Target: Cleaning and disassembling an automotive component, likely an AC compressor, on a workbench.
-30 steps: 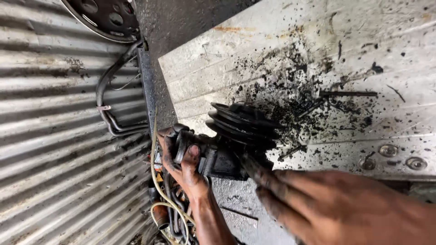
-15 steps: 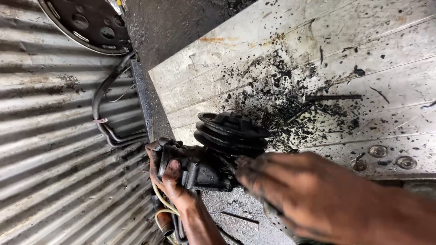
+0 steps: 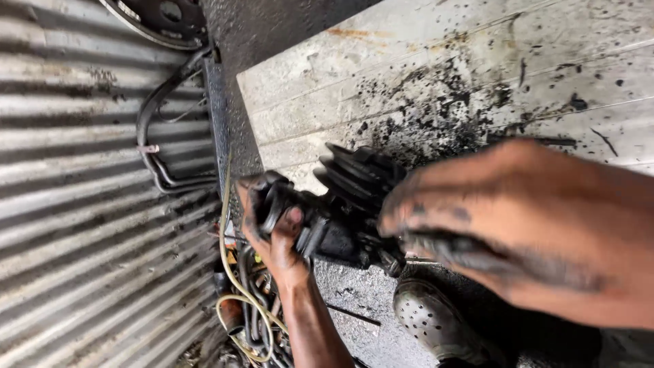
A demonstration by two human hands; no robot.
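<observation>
My left hand (image 3: 272, 228) is clamped on the greasy black grooved-pulley metal compressor (image 3: 344, 204), right hand (image 3: 518, 225) w/ fingers curled on its front — best keep it braced vs. the pale wooden board (image 3: 422, 75).

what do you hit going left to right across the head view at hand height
corrugated metal sheet → bent black tube → left hand → grimy black pulley part → right hand

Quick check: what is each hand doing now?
Left hand: closed around the greasy black pulley part.
Right hand: blurred, fingers at the part; grip cannot be told.
</observation>
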